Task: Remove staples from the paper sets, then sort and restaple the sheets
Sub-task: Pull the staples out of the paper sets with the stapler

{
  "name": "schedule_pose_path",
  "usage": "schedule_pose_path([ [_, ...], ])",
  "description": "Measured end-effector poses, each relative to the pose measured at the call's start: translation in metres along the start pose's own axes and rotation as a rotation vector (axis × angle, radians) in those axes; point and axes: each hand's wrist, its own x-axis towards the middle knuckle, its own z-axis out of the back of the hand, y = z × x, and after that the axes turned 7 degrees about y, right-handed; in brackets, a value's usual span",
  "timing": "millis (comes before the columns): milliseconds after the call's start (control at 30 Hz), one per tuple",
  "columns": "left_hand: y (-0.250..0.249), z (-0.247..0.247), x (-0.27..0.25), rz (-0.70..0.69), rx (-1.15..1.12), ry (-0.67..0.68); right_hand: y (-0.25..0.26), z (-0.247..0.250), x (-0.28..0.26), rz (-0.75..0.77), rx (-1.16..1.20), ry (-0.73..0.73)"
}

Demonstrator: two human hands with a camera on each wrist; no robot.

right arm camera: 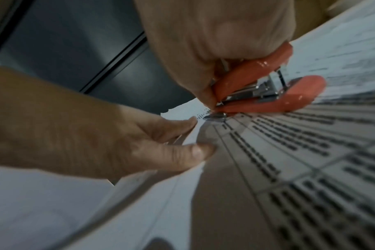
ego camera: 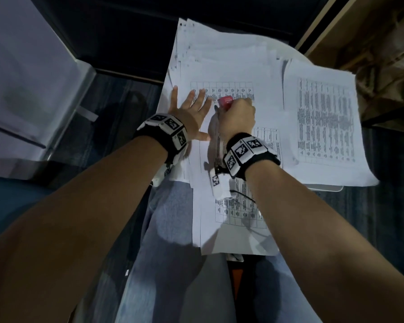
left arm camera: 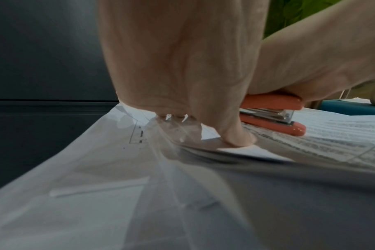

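A printed paper set (ego camera: 231,106) with tables lies on top of a spread of white sheets on a small table. My left hand (ego camera: 191,108) lies flat on it, fingers spread and straight, pressing the sheets down near their left edge. My right hand (ego camera: 237,117) grips a small red stapler (ego camera: 225,101) (right arm camera: 268,91) (left arm camera: 274,113). The stapler's rear metal tip touches the paper beside my left fingertips (right arm camera: 203,148). The staple itself is too small to make out.
A second printed stack (ego camera: 324,127) lies to the right, overhanging the white table (ego camera: 331,188). More sheets hang over my lap (ego camera: 231,217). A grey cabinet (ego camera: 21,78) stands at the left, and brown cardboard (ego camera: 371,43) at the far right.
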Motion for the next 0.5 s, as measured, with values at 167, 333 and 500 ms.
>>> schedule_pose_path([
  [167, -0.001, 0.000, 0.001, -0.002, 0.009, -0.002, 0.003, -0.001, 0.002, 0.113, -0.096, 0.008],
  [333, 0.000, -0.001, 0.002, -0.012, -0.012, -0.010, 0.009, 0.002, 0.030, -0.107, 0.272, -0.023],
  [500, 0.005, -0.001, 0.007, -0.059, -0.047, -0.012, -0.001, 0.018, 0.044, -0.177, 0.675, -0.031],
])
